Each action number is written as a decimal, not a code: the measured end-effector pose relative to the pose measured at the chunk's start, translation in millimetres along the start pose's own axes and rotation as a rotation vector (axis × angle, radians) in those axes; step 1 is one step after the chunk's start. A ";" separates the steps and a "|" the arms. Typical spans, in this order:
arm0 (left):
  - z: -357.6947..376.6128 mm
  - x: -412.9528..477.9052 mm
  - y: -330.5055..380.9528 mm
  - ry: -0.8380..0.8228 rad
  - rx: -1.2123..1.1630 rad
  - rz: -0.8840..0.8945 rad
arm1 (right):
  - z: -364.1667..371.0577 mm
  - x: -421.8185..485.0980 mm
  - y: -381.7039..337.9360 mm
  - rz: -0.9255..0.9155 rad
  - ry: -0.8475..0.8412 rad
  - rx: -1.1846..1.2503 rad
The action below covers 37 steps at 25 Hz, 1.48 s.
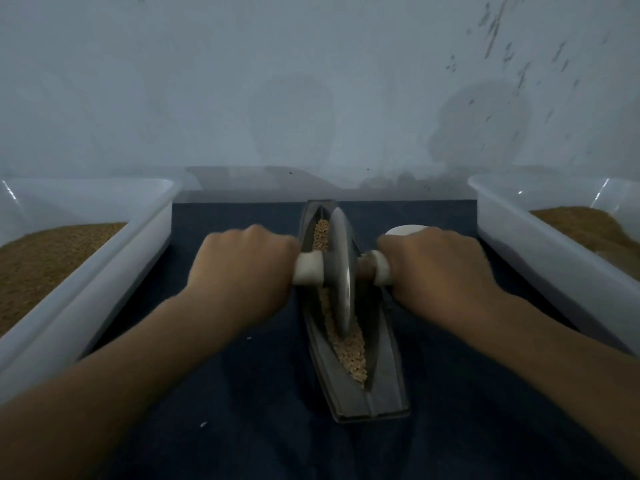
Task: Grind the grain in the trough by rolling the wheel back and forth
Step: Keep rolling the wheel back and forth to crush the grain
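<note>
A dark boat-shaped trough [384, 382] lies lengthwise on the dark mat in the middle. Pale crushed grain [353, 355] fills its groove, most of it at the near end. A grey metal wheel [341, 271] stands upright in the groove, a little past the trough's middle. A white handle sticks out from each side of the wheel. My left hand [242, 268] grips the left handle [308, 268] and my right hand [436, 268] grips the right handle [381, 271]. Both arms reach forward from the bottom corners.
A white plastic tub [114, 268] with brown grain stands at the left. A second white tub [540, 251] with brown grain stands at the right. A small white round object [403, 230] shows just behind my right hand. A pale wall rises close behind the mat.
</note>
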<state>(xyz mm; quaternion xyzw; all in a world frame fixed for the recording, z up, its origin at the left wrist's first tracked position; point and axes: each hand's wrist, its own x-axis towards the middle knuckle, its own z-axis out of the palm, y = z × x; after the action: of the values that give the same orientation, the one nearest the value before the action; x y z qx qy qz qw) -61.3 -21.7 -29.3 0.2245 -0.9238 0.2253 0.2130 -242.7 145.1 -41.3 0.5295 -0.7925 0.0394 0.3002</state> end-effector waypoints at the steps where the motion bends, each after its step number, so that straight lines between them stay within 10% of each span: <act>1: -4.9 -13.7 -0.6 0.035 -0.016 0.036 | -9.0 -10.7 -0.5 -0.038 0.057 -0.028; 11: 20.2 47.5 -5.3 -0.175 -0.114 -0.165 | 12.9 61.8 -5.9 0.127 -0.076 -0.047; 17: -12.6 -25.9 -0.7 0.143 -0.045 0.047 | -18.8 -16.0 -1.8 -0.059 0.123 -0.057; 25: 7.3 49.4 0.5 -0.161 -0.022 -0.115 | 21.4 49.9 -1.9 0.186 -0.108 0.059; 33: -22.7 -25.7 2.2 0.098 -0.009 0.037 | -22.3 -24.5 0.9 -0.039 0.087 -0.053; 37: 7.7 2.3 5.7 -0.045 0.009 -0.103 | -0.6 12.8 -1.0 0.040 -0.033 -0.064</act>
<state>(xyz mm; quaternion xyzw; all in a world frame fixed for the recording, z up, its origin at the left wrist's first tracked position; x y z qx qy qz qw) -68.3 -21.8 -36.2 0.2778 -0.9147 0.2130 0.2022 -244.9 134.5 -34.5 0.5042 -0.8086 0.0115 0.3030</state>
